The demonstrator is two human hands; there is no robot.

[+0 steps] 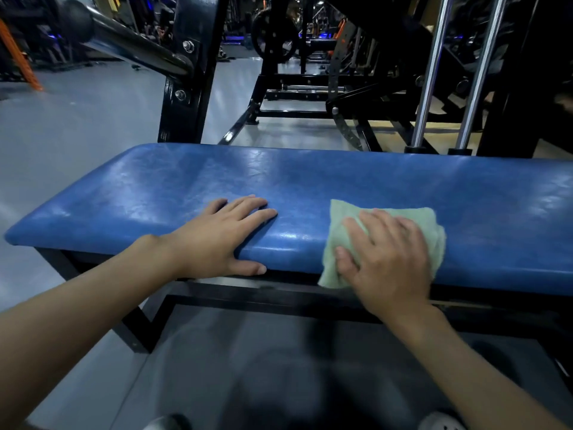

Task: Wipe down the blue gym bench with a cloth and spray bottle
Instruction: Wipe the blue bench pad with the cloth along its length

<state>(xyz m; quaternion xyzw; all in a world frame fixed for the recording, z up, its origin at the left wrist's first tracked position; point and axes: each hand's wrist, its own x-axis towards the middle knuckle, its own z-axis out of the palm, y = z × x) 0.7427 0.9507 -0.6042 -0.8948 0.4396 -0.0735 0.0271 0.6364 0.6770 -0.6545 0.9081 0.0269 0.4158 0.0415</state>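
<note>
Pressing the green cloth [339,212] flat with spread fingers, the right hand [387,259] lies on the near edge of the blue gym bench [310,175], where the cloth drapes over the front. Beside it, apart from the cloth, the left hand [223,234] rests flat on the pad, fingers straight, thumb along the front edge.

A gym: a padded bench [310,181] at centre, chrome rods [431,72] at 2 o'clock, a weight plate [274,35] at 12, a black frame [186,97] at 11.
</note>
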